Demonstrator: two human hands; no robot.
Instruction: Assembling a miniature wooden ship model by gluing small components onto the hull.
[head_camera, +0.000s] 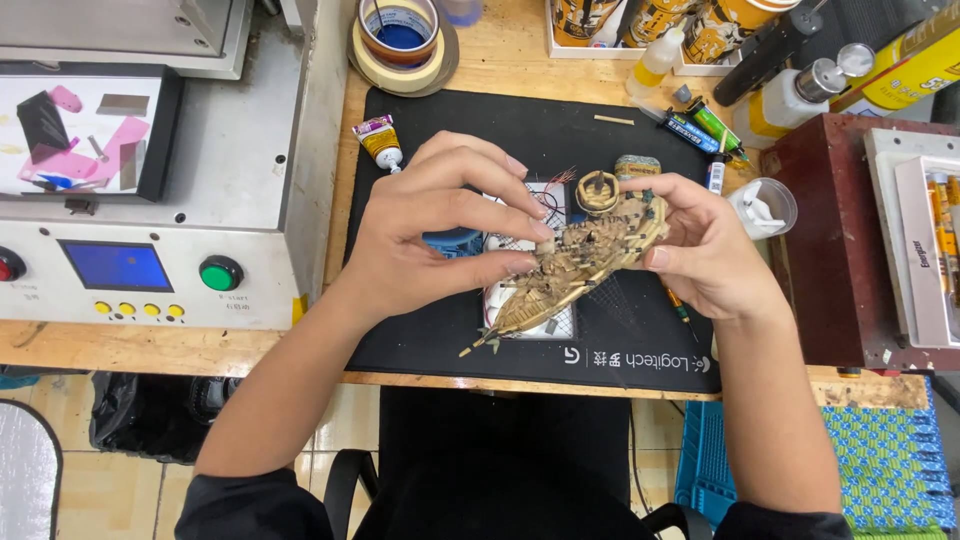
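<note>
1. Nearest me, 2 bare forearms reach up from black sleeves over a black desk mat (420, 340).
2. The left hand (430, 235) pinches the deck of a small wooden ship model (580, 265) with its fingertips (535, 230).
3. The right hand (700, 245) cups the model's stern from the other side, fingers curled around it; the model sits tilted above the mat's middle, bow pointing toward me.
4. Just past the left hand lies a yellow glue tube (380, 142).
5. Farther back stand tape rolls (403, 45) and a white spray bottle (795, 95).
</note>
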